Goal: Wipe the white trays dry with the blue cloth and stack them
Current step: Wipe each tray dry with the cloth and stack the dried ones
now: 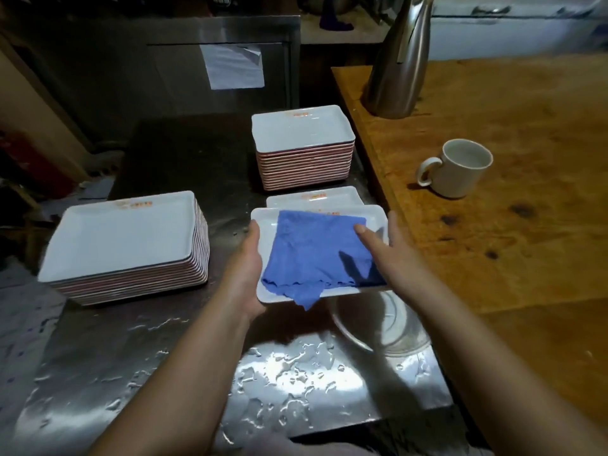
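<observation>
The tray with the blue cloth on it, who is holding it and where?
The left hand grips the tray by its left edge; the right hand holds its right edge.

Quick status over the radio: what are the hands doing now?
Left hand grips tray edge. Right hand holds opposite edge, thumb on blue cloth. Nothing in the way.
</observation>
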